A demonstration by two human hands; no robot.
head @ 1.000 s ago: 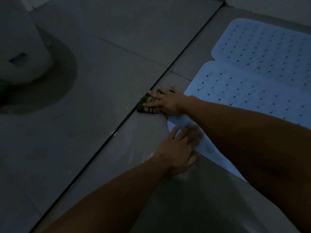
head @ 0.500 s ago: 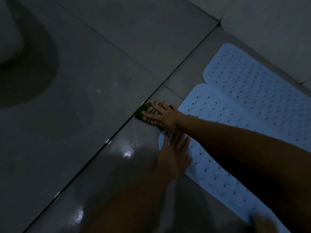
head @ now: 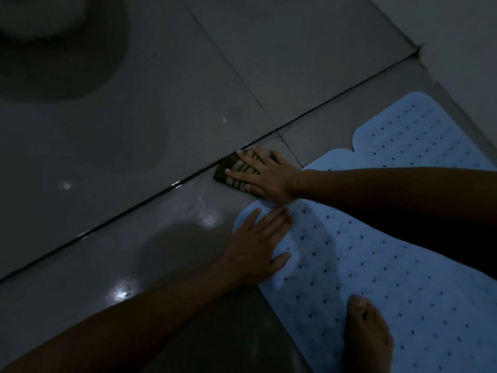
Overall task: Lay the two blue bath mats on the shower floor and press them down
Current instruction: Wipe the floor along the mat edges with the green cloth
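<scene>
Near pale-blue perforated rubber bath mat point(head: 376, 278) lies flat on dark wet tiled shower floor point(head: 161, 144), far mat point(head: 419, 135) beside it; left hand point(head: 255, 249) fingers straight, pressing its corner, likely seating it; right hand point(head: 263, 176) flat over slotted metal drain cover point(head: 231, 170); bare foot point(head: 368, 337) weights mat.

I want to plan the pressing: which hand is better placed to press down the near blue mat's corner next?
Probably the left hand: it lies flat with straight fingers on the corner of the near perforated blue rubber bath mat. The right hand rests off the mat, on the dark slotted floor drain cover.
</scene>
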